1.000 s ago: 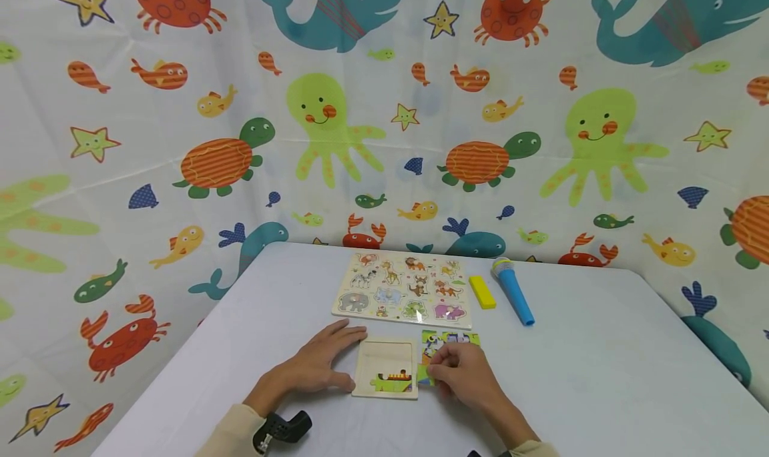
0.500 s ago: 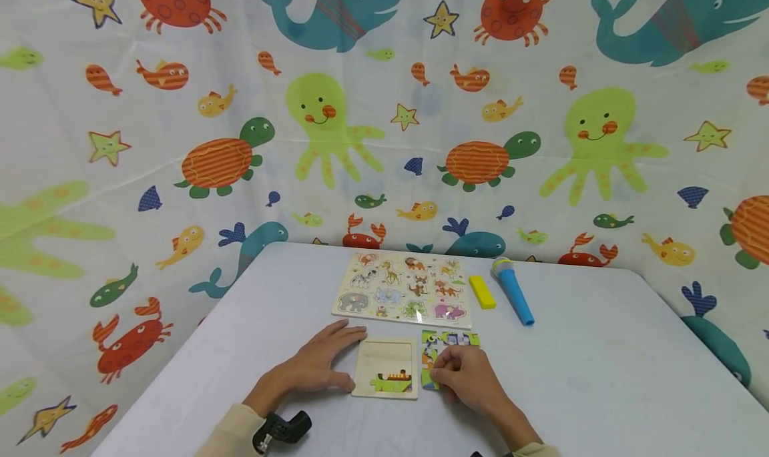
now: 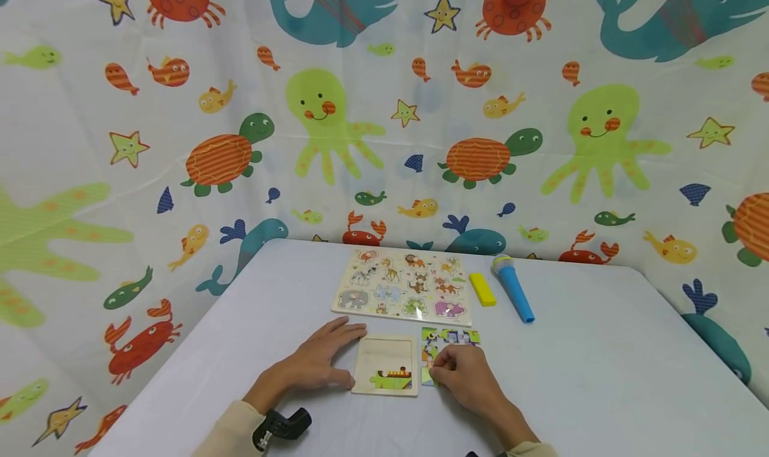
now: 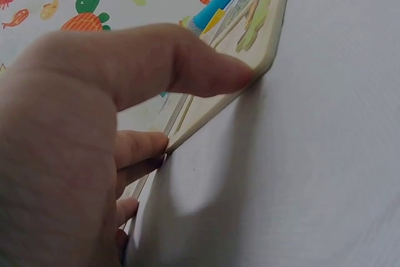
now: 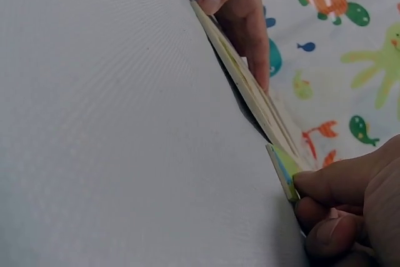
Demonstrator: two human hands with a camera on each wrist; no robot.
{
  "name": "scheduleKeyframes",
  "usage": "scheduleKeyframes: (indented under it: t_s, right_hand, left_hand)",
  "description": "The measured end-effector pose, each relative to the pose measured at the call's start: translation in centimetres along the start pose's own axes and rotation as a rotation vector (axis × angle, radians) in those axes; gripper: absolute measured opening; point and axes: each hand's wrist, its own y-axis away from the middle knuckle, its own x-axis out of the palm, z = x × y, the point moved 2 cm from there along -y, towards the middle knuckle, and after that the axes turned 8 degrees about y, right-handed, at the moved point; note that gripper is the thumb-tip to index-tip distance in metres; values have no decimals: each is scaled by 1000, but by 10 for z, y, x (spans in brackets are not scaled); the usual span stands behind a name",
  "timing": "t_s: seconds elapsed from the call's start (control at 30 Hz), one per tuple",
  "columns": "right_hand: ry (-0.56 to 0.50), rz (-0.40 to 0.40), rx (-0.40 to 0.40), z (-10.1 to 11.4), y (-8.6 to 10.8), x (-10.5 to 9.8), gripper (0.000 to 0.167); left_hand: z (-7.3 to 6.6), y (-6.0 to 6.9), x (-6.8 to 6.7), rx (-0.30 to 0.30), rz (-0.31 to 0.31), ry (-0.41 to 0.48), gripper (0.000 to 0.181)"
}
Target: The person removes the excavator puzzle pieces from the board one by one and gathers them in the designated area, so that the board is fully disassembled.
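A square wooden puzzle tray [image 3: 379, 355] lies before me with a few joined puzzle pieces [image 3: 393, 381], green with a red-and-yellow strip, along its lower right. My left hand [image 3: 316, 362] spreads its thumb and fingers along the tray's left side. In the left wrist view its thumb tip touches the tray's near corner [image 4: 270, 51]. My right hand [image 3: 470, 379] pinches a green and blue puzzle piece [image 5: 285, 172] between thumb and fingers, just beside the tray's right edge. Several more loose puzzle pieces [image 3: 452, 337] lie beyond that hand, which partly hides them.
Behind the tray lies a larger wooden animal puzzle board [image 3: 401, 287]. To its right are a yellow block [image 3: 482, 290] and a blue toy microphone [image 3: 514, 291]. A curtain with printed sea animals [image 3: 384, 130] hangs behind the white table [image 3: 601, 363].
The pinched puzzle piece has turned in my right hand and shifted slightly right, away from the tray's edge. My left hand has stayed against the tray.
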Motion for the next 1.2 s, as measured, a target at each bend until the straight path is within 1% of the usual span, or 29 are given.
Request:
scheduleKeyframes:
  t_s: [0.23, 0.33, 0.53, 0.83, 1.2]
  right_hand:
    - [35, -18, 44, 5, 1, 0, 10]
    - [61, -35, 49, 5, 1, 1, 11]
    - [77, -62, 36, 5, 1, 2, 10]
    - [97, -91, -7, 4, 2, 3, 8]
    - [113, -110, 6, 2, 2, 7, 11]
  left_hand:
    - [-1, 1, 0, 6, -4, 0, 89]
    - [-3, 2, 0, 11, -6, 5, 89]
    - [-6, 3, -1, 12, -7, 15, 88]
    - [-1, 2, 0, 12, -7, 7, 87]
    - [2, 1, 3, 15, -13, 1, 87]
